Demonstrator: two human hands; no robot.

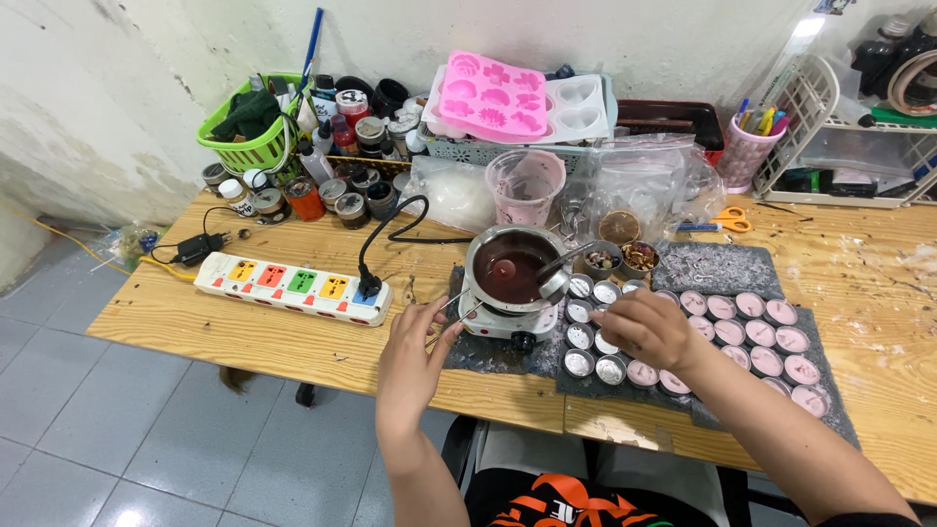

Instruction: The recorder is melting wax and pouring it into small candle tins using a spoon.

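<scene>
- While the left hand (410, 356) hovers over the front edge of the wooden table (244, 332), its thumb and forefinger are pinched on a pair of metal tweezers (451, 320), whose tips point toward the small white hot plate (503, 320).
- On that hot plate sits a metal pot (509, 263) of dark reddish liquid, with a metal spoon (566, 262) resting in it on the right side.
- Just right of the hot plate, the right hand (646, 330) rests palm down over a cluster of small round metal cups (579, 337); its fingers are curled together with the tips down among the cups, and whether they grip one I cannot tell.
- Empty cups lie on the dark mat (488, 353) near that hand, while further right stand rows of pink-filled cups (761, 337).
- Left of the hot plate lies a white power strip (293, 287) with coloured sockets, and a black plug is seated at its right end.
- At the back of the table stand a pink measuring cup (527, 185), a pink silicone mould (493, 96) and a green basket (249, 132).
</scene>
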